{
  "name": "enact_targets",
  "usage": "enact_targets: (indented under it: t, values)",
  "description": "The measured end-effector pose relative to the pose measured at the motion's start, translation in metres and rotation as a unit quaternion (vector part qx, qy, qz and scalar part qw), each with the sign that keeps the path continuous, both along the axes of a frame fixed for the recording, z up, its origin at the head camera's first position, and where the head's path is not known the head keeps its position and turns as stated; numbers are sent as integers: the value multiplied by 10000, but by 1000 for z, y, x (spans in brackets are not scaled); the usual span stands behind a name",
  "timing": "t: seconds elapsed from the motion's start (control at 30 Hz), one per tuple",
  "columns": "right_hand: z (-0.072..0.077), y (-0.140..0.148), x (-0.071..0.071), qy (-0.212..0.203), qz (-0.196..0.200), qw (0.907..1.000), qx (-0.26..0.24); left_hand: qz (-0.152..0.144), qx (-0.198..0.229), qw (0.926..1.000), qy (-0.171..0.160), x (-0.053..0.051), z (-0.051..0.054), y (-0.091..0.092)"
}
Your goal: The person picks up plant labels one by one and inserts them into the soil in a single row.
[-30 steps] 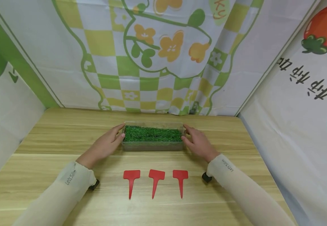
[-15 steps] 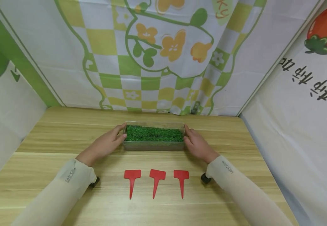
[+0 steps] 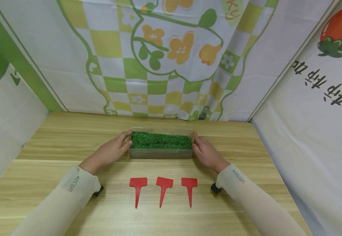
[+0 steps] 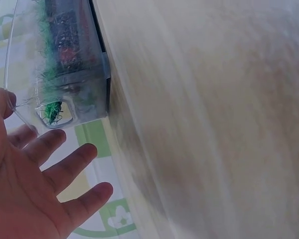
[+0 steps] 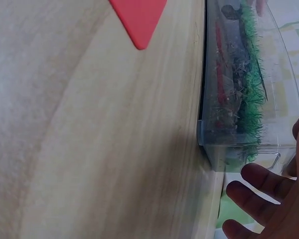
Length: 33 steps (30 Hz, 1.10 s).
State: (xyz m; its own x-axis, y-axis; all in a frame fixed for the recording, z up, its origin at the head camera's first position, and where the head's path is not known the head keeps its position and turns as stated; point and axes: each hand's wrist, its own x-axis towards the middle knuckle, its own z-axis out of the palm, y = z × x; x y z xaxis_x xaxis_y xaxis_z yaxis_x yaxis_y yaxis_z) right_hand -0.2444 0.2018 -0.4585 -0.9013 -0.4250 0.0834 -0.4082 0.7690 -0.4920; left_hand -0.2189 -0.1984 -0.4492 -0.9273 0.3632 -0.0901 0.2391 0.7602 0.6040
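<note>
Touching both ends of the clear box (image 3: pixel 160 153) just below mid-frame with left hand (image 3: pixel 107 152) and right hand (image 3: pixel 208 153) loosely spread, best to press evenly and stay clear of the red markers (image 3: pixel 164 182) nearer the bottom.

Left grip (image 4: pixel 27 186) against clear box (image 4: pixel 84 99), green tufts (image 4: pixel 53 110) inside

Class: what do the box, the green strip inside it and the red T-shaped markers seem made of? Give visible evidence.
Box: probably smooth, clear plastic; its contents show through thin walls.
Green strip: likely artificial grass, tufted finish; fine upright blades suggest plastic.
Red markers: probably smooth plastic; even colour and rounded corners suggest it, not prove it.
</note>
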Motion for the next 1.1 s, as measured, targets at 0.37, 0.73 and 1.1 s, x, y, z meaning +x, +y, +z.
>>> enact_targets:
  t: [0.37,0.73,1.1]
  values:
    - [-2,1,3,-294,41,9995,-129,-33,-254,9997,61,3,3,0]
    - [-4,2,7,-213,39,9997,-102,-67,-188,9998,14,8,4,-1]
    - [-4,2,11,-207,-21,9998,-48,-58,-181,9998,67,12,4,0]
